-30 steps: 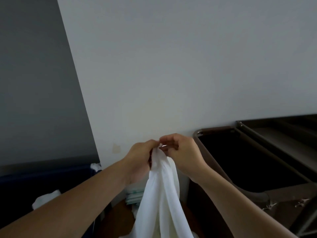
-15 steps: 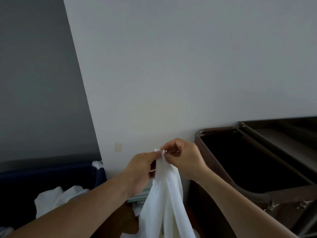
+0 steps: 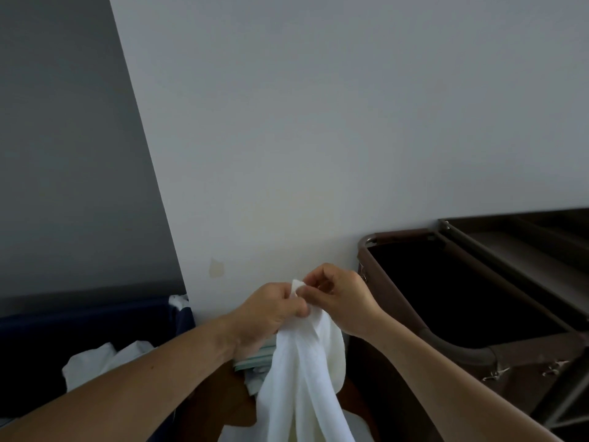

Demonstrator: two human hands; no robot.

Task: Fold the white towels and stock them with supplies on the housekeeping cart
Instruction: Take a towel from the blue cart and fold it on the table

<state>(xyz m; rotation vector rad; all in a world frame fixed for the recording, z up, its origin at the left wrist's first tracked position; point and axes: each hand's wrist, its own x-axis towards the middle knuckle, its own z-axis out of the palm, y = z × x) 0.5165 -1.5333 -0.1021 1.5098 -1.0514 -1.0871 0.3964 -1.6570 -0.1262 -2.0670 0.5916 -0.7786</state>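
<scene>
Left grip (image 3: 271,314) curls round the bunched top edge of the white towel (image 3: 302,378); right grip (image 3: 342,298) pinches its corner just beside. It hangs limp between the forearms, left of the cart (image 3: 395,235). I judge it light and soft: take corners or hems. Versus a second ago, both grips sit lower in view, and more linen shows in the blue bin (image 3: 95,315).

There are two hands: one left hand (image 3: 271,311) and one right hand (image 3: 342,298). There is one white towel (image 3: 302,378), one brown cart (image 3: 401,233), one blue bin (image 3: 79,314) and one heap of white cloth (image 3: 95,362).
</scene>
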